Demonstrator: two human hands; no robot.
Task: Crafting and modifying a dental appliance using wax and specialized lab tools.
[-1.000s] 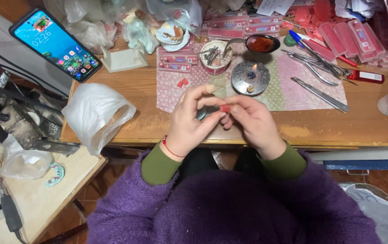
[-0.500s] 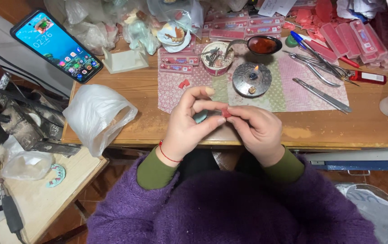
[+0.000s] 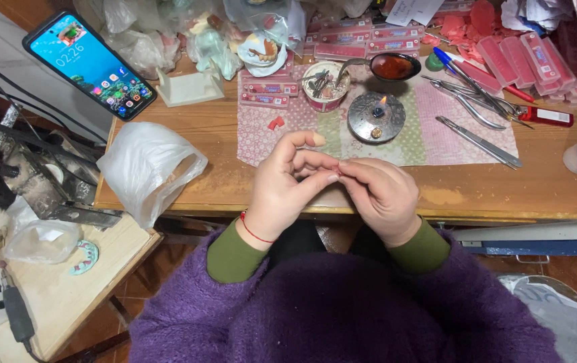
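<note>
We count one wooden table (image 3: 235, 185) under and ahead of both hands, its near edge right below them. One patterned cloth mat (image 3: 430, 131) lies just beyond the hands. One crumpled white plastic bag (image 3: 147, 168) sits to the left of the left hand, near it. One smartphone (image 3: 90, 64) with a lit screen lies far left and beyond, well apart. One round metal burner (image 3: 376, 116) with a small flame sits just past the fingertips, on the mat. One small cup of metal tools (image 3: 325, 85) is beyond that, with one spoon (image 3: 386, 66) holding reddish stuff beside it. We see about three long metal hand tools (image 3: 478, 141) to the right, beyond the right hand, exact count unsure. One blue pen (image 3: 460, 70) lies further out right. Several pink flat boxes (image 3: 537, 60) are stacked far right; we can't count them.

Left hand (image 3: 285, 188): fingers curled in, index lifted, thumb and fingertip pinched toward the middle. Right hand (image 3: 382, 195): fingers curled tight, thumb and forefinger pinched, meeting the left fingertips. One tiny red piece (image 3: 340, 174) sits between the pinched fingertips of both hands, at the table's near edge; too small to tell what it is.
</note>
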